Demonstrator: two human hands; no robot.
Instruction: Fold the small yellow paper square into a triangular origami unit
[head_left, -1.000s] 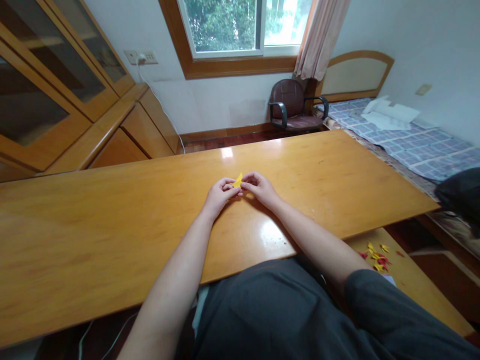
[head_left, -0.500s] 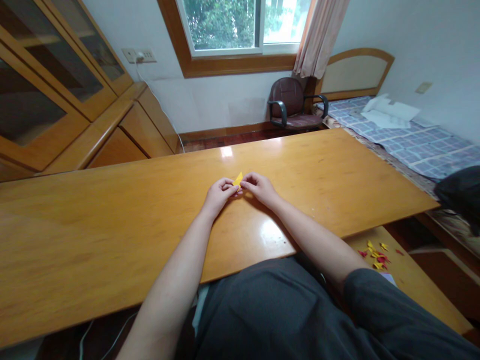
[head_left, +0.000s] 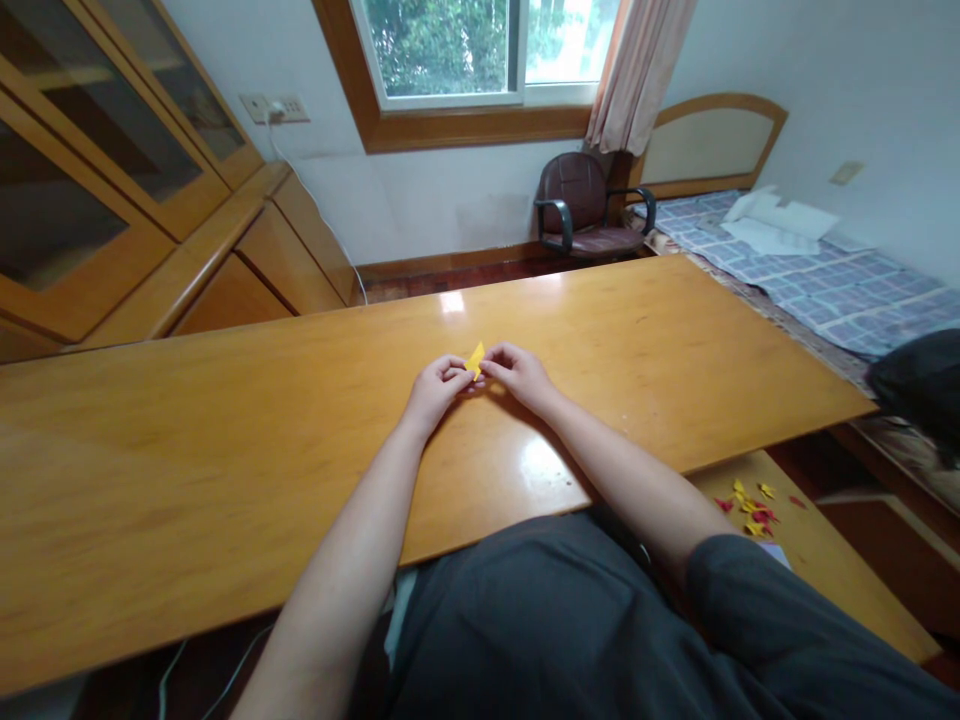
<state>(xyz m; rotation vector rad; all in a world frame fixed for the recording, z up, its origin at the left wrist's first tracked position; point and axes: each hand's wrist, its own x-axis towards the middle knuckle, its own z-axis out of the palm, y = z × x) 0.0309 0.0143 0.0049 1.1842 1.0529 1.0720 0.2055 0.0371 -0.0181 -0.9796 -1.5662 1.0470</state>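
Observation:
A small piece of folded yellow paper is held just above the wooden table, with a pointed tip sticking up. My left hand is closed on its left and lower side, thumb over the paper. From the right, my right hand pinches the paper's edge between thumb and forefinger. The fingertips cover part of the paper, so its full shape does not show.
On a lower wooden surface at the right lie several small yellow and red folded paper pieces. A brown armchair stands beyond the table. Right of it is a bed with a checked cover; a glass-door cabinet stands left.
Both hands keep the yellow paper in nearly the same place. The whole view has shifted very slightly; no other difference shows.

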